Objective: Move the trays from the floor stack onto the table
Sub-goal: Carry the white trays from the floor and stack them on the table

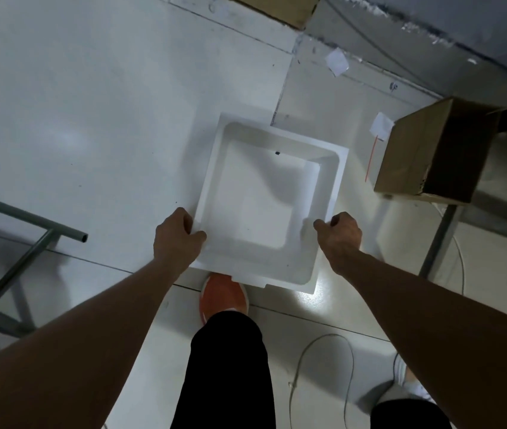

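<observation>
A square white foam tray (329,168) with a stepped hollow sits in the middle of the view, over the pale tiled floor. My left hand (176,239) grips its left rim near the front corner, thumb on top. My right hand (343,235) grips the right rim at the same height. Whether the tray rests on other trays or on the floor, I cannot tell. No table top shows in the view.
An open cardboard box (431,153) lies right of the tray. A grey metal frame (20,243) stands at the left. My orange shoe (224,297) is just under the tray's near edge. A thin cable (351,360) loops on the floor at the lower right.
</observation>
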`<state>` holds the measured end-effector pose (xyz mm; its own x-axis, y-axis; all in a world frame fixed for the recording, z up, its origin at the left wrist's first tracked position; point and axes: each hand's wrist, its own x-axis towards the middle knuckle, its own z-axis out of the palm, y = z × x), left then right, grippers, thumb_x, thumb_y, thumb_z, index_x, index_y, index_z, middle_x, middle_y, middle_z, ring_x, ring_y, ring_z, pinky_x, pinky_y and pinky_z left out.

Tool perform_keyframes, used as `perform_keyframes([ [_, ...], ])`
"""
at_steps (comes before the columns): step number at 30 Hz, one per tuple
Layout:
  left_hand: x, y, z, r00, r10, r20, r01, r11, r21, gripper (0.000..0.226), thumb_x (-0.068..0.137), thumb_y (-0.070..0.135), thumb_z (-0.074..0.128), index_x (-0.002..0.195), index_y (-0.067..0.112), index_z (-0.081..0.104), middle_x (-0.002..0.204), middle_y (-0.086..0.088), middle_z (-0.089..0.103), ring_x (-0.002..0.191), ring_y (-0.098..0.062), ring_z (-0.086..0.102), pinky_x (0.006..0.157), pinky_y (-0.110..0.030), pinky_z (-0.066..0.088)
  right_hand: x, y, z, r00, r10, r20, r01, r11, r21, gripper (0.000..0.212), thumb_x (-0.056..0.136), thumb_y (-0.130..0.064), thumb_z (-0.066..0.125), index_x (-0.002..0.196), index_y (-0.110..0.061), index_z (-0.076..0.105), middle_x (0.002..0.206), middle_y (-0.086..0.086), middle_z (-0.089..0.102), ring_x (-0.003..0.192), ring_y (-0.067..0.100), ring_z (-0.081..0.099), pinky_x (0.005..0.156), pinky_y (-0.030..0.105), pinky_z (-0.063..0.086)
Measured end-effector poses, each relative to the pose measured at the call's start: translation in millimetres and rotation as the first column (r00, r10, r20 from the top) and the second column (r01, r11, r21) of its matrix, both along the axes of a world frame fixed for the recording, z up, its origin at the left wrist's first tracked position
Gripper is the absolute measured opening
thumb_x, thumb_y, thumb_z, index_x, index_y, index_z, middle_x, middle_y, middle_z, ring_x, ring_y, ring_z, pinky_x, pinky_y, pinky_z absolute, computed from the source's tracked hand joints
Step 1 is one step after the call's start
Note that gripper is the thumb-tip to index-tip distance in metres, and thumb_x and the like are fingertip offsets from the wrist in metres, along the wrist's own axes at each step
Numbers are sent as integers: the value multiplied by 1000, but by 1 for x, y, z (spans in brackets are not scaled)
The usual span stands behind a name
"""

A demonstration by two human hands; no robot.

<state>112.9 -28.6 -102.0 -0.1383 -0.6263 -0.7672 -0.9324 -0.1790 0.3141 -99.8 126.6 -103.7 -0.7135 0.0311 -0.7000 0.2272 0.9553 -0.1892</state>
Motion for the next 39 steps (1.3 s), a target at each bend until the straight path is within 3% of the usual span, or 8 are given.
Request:
perform_keyframes([
  [6,-6,-9,14,994,111,-26,-108,991,81,19,73,8,68,72,9,49,67,-6,52,60,-22,47,51,-26,38,-10,-11,18,994,-67,87,77,990,-115,22,88,-22,59,90,-9,41,75,0,46,59,14,43,49,26,33],
  [9,-14,-10,25,990,127,-67,-119,987,110,3,74,5,66,77,4,66,70,-7,62,63,-22,57,55,-23,45,-14,-14,30,991,-104,83,116,982,-149,22,89,-19,58,93,-10,38,73,-1,44,59,14,44,49,25,34],
  [13,-19,-6,53,962,239,-132,-224,967,118,9,79,2,62,80,8,69,72,-7,65,66,-23,59,55,-20,45,-15,-21,58,983,-170,73,179,971,-156,23,89,-14,57,99,-13,36,73,-2,43,58,13,43,48,25,34],
  [15,-20,-7,74,949,278,-146,-264,958,110,10,79,2,60,81,1,71,74,-12,65,64,-24,57,56,-22,43,-17,-27,79,982,-166,85,179,968,-176,26,88,-11,58,103,-15,38,75,-1,46,60,14,48,52,24,41],
  [19,-22,-23,128,932,324,-162,-313,946,88,15,78,1,58,85,-10,67,75,-15,59,67,-25,53,61,-29,42,-24,-44,131,981,-44,188,84,974,-211,37,83,-6,63,116,-12,49,98,8,60,84,26,60,76,35,54],
  [25,-26,-47,246,933,289,-217,-297,955,-3,10,82,0,58,90,4,54,73,-8,55,61,-23,51,54,-25,42,-28,-57,245,972,51,229,14,961,-275,45,83,7,53,125,-5,58,119,15,66,106,33,62,97,39,51],
  [32,-32,-48,428,927,157,-340,-202,974,-100,36,85,-9,45,109,17,50,92,-1,61,92,-28,61,66,-26,46,-38,-71,421,984,93,152,-25,915,-403,46,82,5,46,123,-11,59,113,12,68,100,32,64,89,39,56],
  [39,-50,-35,601,882,99,-460,-230,944,-237,44,81,-12,41,117,11,53,102,-5,63,98,-25,59,82,-33,45,-64,-59,594,976,203,75,-123,807,-578,45,85,2,47,125,-16,58,122,7,67,96,23,61,83,27,50],
])
